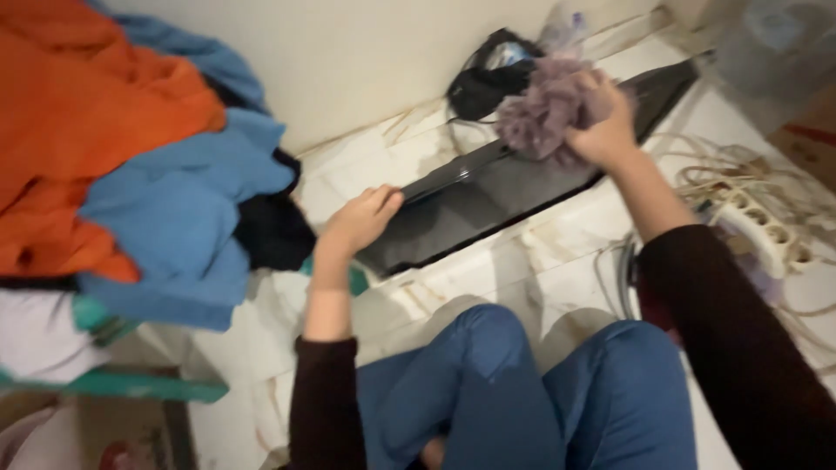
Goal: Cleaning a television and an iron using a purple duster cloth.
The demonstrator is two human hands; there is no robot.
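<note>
A flat black glossy panel (488, 200), like a screen, lies tilted on the white floor by the wall. My left hand (359, 219) grips its near left corner. My right hand (604, 122) is closed on a fluffy purple-grey cloth (542, 115) and presses it against the panel's upper edge. My knees in blue jeans (531, 392) show at the bottom of the view.
A heap of orange, blue and black clothes (148, 165) fills the left side. A white power strip (766, 233) with tangled cables lies at the right. A black bundle (484, 80) sits against the wall behind the panel. A teal edge (131, 383) is at lower left.
</note>
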